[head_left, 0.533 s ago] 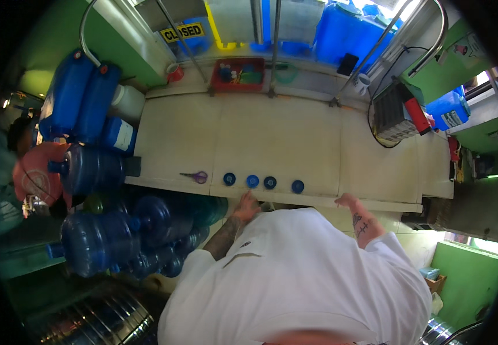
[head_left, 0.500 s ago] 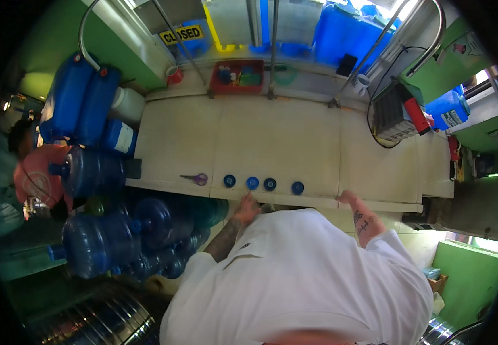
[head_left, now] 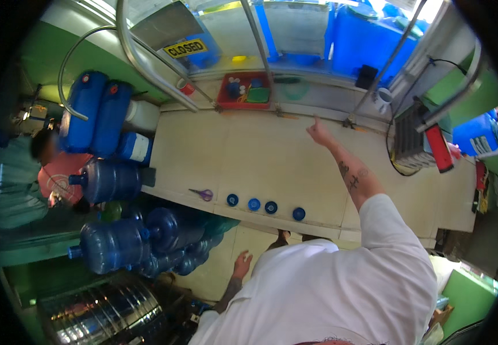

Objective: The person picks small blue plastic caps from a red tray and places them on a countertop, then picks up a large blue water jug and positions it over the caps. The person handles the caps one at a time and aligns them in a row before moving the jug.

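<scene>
My right hand [head_left: 319, 133] reaches over the pale tiled counter [head_left: 260, 155], its index finger stretched toward the back edge. It holds nothing that I can see. Nearest to it at the back is a red tray [head_left: 243, 107] with small items in it. My left hand [head_left: 242, 265] hangs below the counter's front edge over the floor, fingers loosely apart, with nothing visible in it. Along the front edge lie several round blue caps [head_left: 254, 204] in a row. Left of them rest scissors [head_left: 204, 195] with purple handles.
Large clear-blue water jugs [head_left: 114, 247] crowd the left below the counter, near a shiny steel tank [head_left: 96, 307]. Blue containers [head_left: 82, 112] stand at the back left. Metal rails [head_left: 254, 40] rise at the back. A dark slatted box [head_left: 412, 144] stands right. A person [head_left: 59, 175] is at far left.
My right hand has moved from the counter's front edge far forward over it. My left hand has drawn back and down, away from the front edge. The view has tilted and shifted.
</scene>
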